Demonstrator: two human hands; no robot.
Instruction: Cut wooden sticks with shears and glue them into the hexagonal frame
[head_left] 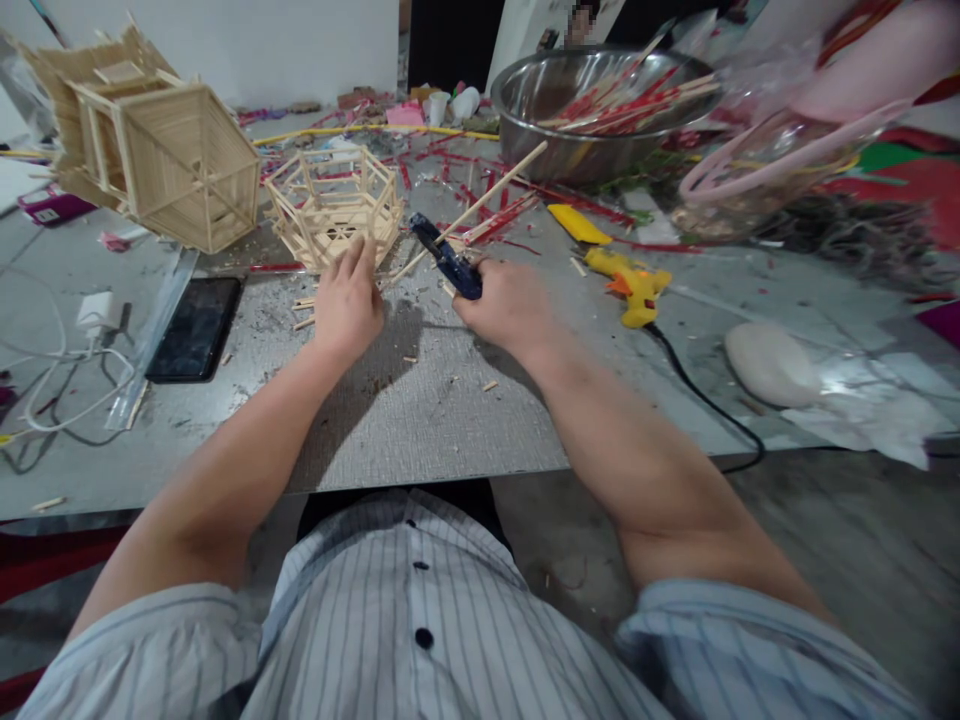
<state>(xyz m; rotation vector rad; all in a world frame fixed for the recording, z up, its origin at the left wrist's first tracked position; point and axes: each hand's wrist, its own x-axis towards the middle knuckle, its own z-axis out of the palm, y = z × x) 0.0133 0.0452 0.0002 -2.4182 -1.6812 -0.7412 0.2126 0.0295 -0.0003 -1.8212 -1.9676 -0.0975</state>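
Note:
My left hand [348,305] has its fingers stretched forward over the near side of a hexagonal frame of thin wooden sticks [334,222]. Whether the fingertips press on the frame or a small piece is hard to tell. My right hand [510,308] is closed around a dark blue plier-like tool [448,258], its head pointing up and left. A long wooden stick [495,188] slants across the tool's head toward the back right. Short cut sticks [304,312] lie beside my left hand.
A larger stick-built model [187,165] stands at the back left, near a black phone [196,330]. To the right lies a yellow glue gun [626,285] with a black cord. Behind it stands a steel basin [517,130] holding red-wrapped sticks. A white rounded object [771,363] is farther right.

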